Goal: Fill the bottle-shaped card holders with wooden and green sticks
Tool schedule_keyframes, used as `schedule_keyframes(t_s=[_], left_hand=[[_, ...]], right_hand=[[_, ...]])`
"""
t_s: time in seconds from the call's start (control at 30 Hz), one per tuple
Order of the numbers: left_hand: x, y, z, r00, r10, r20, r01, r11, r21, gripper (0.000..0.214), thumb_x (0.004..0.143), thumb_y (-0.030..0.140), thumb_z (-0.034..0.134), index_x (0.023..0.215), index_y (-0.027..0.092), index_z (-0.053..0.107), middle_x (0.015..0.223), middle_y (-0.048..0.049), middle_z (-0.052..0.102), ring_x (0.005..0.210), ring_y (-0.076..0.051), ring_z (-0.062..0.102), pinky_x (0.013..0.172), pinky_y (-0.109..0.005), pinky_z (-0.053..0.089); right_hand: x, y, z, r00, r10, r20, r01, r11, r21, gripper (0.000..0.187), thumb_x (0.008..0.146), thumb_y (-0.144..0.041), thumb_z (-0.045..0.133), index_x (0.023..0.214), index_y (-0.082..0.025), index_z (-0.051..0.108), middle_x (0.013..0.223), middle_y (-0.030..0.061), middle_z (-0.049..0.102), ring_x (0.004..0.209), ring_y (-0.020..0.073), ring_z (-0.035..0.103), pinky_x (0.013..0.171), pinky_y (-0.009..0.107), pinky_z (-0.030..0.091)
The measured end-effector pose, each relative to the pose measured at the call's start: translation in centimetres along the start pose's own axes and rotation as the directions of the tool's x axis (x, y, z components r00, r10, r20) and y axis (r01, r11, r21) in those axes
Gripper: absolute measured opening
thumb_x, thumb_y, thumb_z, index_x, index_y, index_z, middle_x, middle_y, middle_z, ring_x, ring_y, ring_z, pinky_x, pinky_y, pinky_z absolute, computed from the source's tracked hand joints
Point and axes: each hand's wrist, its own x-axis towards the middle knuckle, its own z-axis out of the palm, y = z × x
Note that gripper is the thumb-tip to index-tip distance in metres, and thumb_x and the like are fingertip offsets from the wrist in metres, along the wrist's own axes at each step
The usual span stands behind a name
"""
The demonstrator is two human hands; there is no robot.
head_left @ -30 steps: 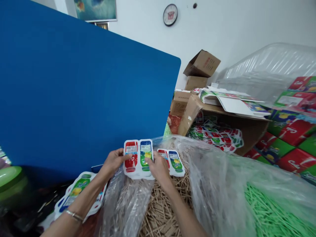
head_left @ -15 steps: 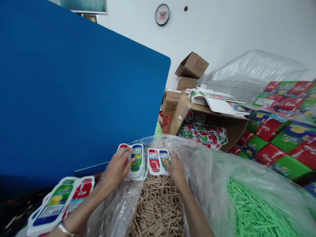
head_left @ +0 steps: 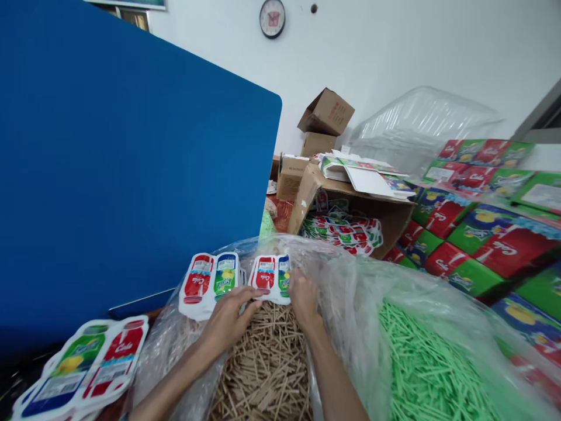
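Observation:
A small stack of flat bottle-shaped cut-outs (head_left: 265,273), printed red Cola and green-blue Sprite, rests above brown paper shred (head_left: 265,362). My right hand (head_left: 304,297) has its fingers curled at the right edge of this stack, gripping it. My left hand (head_left: 232,318) reaches in from the lower left with its fingers extended, their tips at the stack's lower left corner. Just left lies another stack of the same cut-outs (head_left: 199,283), its lower right part behind my left hand. A third, larger-looking stack (head_left: 79,368) lies at the lower left.
Clear plastic bags (head_left: 350,304) surround the brown shred and the green shred (head_left: 429,362). A tall blue panel (head_left: 131,164) stands at left. Behind, an open carton (head_left: 302,199) holds many cut-outs. Printed Cola and Sprite boxes (head_left: 504,248) are piled at right.
My left hand has left the left stack and moved down and right to the middle stack. My right hand stays at that stack's right edge. The whole view has shifted to the right.

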Motion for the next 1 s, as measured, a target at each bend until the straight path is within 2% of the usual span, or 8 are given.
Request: schedule_keyframes(t_s=[0.13,0.33,0.53,0.67,0.77,0.83,0.9,1.0], left_hand=[[-0.7,0.2,1.6,0.999,0.035,0.03,-0.036,0.999,0.015,0.025,0.086,0.021,0.051,0.102,0.02,0.07,0.108,-0.0089,0.073,0.101,-0.024,0.067,0.09,-0.039,0.052],[-0.6,0.3,3.5,0.994,0.101,0.049,-0.103,0.994,0.032,0.025,0.079,0.015,0.056,0.098,0.019,0.071,0.115,-0.0132,0.07,0.104,-0.029,0.066,0.092,-0.047,0.051],[-0.5,0.9,3.5,0.994,0.107,-0.006,-0.107,0.994,-0.034,0.024,0.076,0.014,0.058,0.093,0.021,0.072,0.103,-0.01,0.075,0.095,-0.027,0.069,0.086,-0.043,0.054],[-0.9,1.4,2.5,0.991,0.012,-0.134,-0.028,0.992,-0.121,0.027,0.085,0.026,0.055,0.109,0.024,0.066,0.115,-0.0092,0.07,0.105,-0.025,0.065,0.091,-0.041,0.052],[-1.4,2.4,1.2,0.947,-0.194,-0.255,0.12,0.953,-0.278,0.048,0.086,0.039,0.054,0.131,0.021,0.049,0.13,-0.0151,0.058,0.113,-0.027,0.059,0.084,-0.042,0.054],[-2.0,3.3,0.4,0.874,-0.434,-0.218,0.257,0.794,-0.55,0.069,0.075,0.046,0.066,0.135,0.02,0.044,0.128,-0.015,0.06,0.111,-0.028,0.06,0.081,-0.04,0.055],[-2.9,4.3,-0.1,0.841,-0.538,0.053,0.406,0.563,-0.72,0.073,0.065,0.047,0.074,0.129,0.019,0.052,0.119,-0.0126,0.068,0.103,-0.028,0.065,0.082,-0.039,0.055],[-4.8,5.1,-0.1,0.702,-0.542,0.462,0.643,0.204,-0.738,0.05,0.064,0.045,0.077,0.101,0.013,0.07,0.084,-0.0087,0.078,0.076,-0.028,0.073,0.071,-0.04,0.058]], right_hand=[[-0.3,0.2,-0.6,0.999,-0.042,0.002,0.042,0.996,-0.08,0.042,0.088,-0.002,0.038,0.124,-0.016,0.055,0.089,0.0136,0.075,0.084,0.0253,0.07,0.076,0.033,0.047],[-0.2,0.6,-0.2,0.999,-0.025,-0.024,0.023,0.996,-0.087,0.028,0.085,0.001,0.04,0.093,-0.014,0.062,0.089,0.016,0.072,0.087,0.0241,0.067,0.078,0.033,0.046],[0.1,0.6,0.0,0.986,-0.02,-0.165,0.031,0.997,0.064,0.025,0.081,0.0,0.037,0.086,-0.014,0.057,0.091,0.0168,0.067,0.089,0.0267,0.06,0.076,0.036,0.045],[-1.0,0.8,-1.5,0.955,-0.027,-0.296,0.106,0.961,0.256,0.019,0.088,-0.012,0.033,0.09,-0.018,0.052,0.082,0.0084,0.065,0.077,0.0229,0.061,0.069,0.032,0.046],[-3.6,1.2,-3.3,0.927,0.046,-0.372,0.111,0.914,0.39,0.021,0.094,-0.023,0.026,0.096,-0.019,0.047,0.083,0.0064,0.063,0.073,0.02,0.061,0.065,0.03,0.047],[-6.3,1.4,-4.2,0.919,0.094,-0.382,0.096,0.889,0.449,0.021,0.096,-0.028,0.026,0.097,-0.019,0.045,0.086,0.0066,0.062,0.077,0.0188,0.062,0.067,0.029,0.048],[-9.3,1.3,-4.5,0.929,0.117,-0.352,0.083,0.86,0.504,0.018,0.096,-0.03,0.03,0.095,-0.02,0.045,0.085,0.0052,0.062,0.078,0.0175,0.062,0.069,0.028,0.049],[-13.9,1.3,-3.9,0.959,0.149,-0.241,0.046,0.758,0.651,0.015,0.095,-0.03,0.037,0.091,-0.021,0.048,0.08,0.0022,0.06,0.075,0.0157,0.061,0.068,0.026,0.05]])
